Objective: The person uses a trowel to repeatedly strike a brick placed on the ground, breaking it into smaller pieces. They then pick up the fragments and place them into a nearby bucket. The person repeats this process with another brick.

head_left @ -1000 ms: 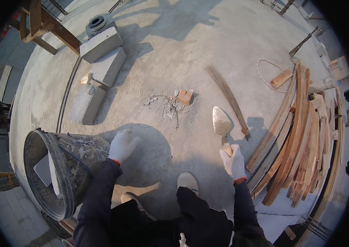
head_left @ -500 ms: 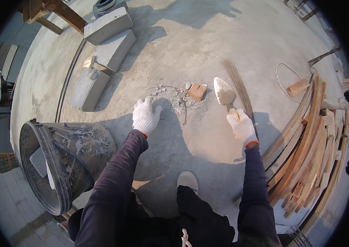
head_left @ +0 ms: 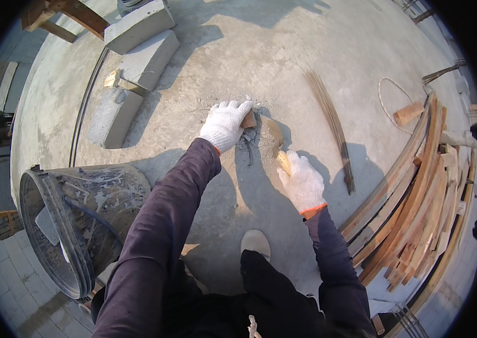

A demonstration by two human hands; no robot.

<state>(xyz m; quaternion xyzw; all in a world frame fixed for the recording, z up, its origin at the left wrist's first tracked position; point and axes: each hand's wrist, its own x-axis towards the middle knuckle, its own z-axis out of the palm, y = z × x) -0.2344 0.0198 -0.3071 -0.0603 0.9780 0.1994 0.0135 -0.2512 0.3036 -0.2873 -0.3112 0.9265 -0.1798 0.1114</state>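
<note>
the left hand (head_left: 224, 124) grasps the brick bit (head_left: 248, 120), the right hand (head_left: 301, 181) grips the trowel (head_left: 276, 139); scraping works best low against the floor (head_left: 283, 62), debris (head_left: 248, 142) kept close.

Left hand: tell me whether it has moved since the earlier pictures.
Yes. The left hand has gone forward, away from the bucket, and now rests on the brick piece in the rubble, near the trowel.
</note>
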